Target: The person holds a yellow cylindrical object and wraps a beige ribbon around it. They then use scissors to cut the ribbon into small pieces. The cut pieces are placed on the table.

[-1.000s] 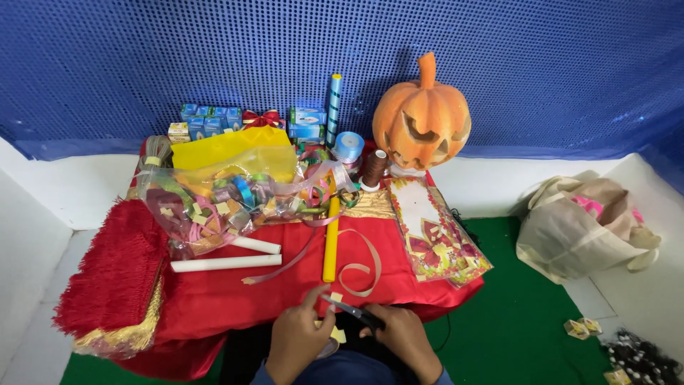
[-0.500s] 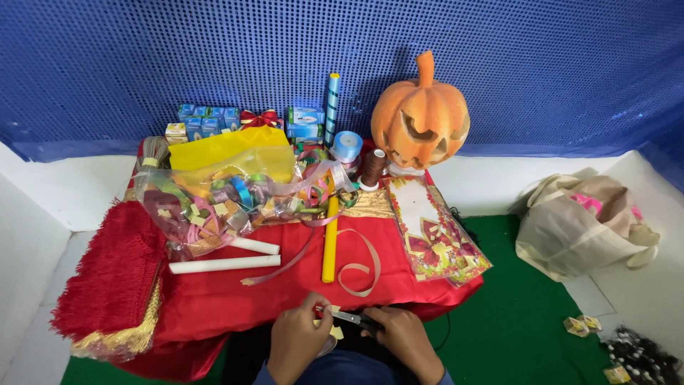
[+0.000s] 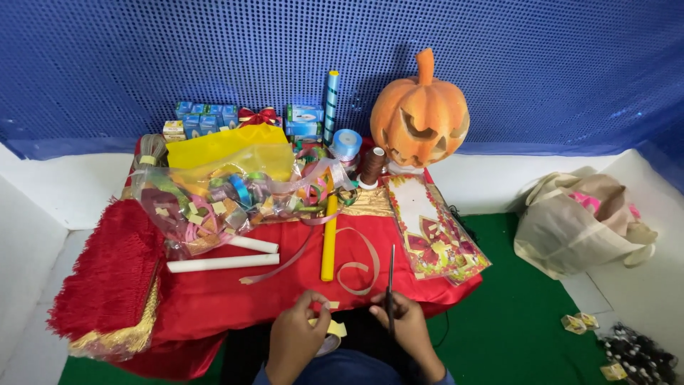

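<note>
At the table's [image 3: 214, 299] near edge, the right hand [image 3: 407, 329] has its fingers clamped on scissors [image 3: 391, 285], blades pointing away. The left hand [image 3: 296, 339] pinches a small yellow tape piece [image 3: 333, 305]. Beyond lie a yellow stick [image 3: 329, 239], curled ribbon [image 3: 360, 267], white tubes [image 3: 222, 263], a clear bag [image 3: 214, 203] and a carved pumpkin [image 3: 420, 117]. Red fringed cloth covers the table; blue mesh wall [image 3: 142, 57] behind.

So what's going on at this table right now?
A person sits at a red-covered table crowded with craft supplies. The right hand holds a pair of scissors upright, blades pointing away. The left hand pinches a small pale yellow piece, with a roll of tape just below it. Ahead lie a yellow stick, curled ribbon, white paper rolls, a bag of ribbons and an orange pumpkin.
</note>
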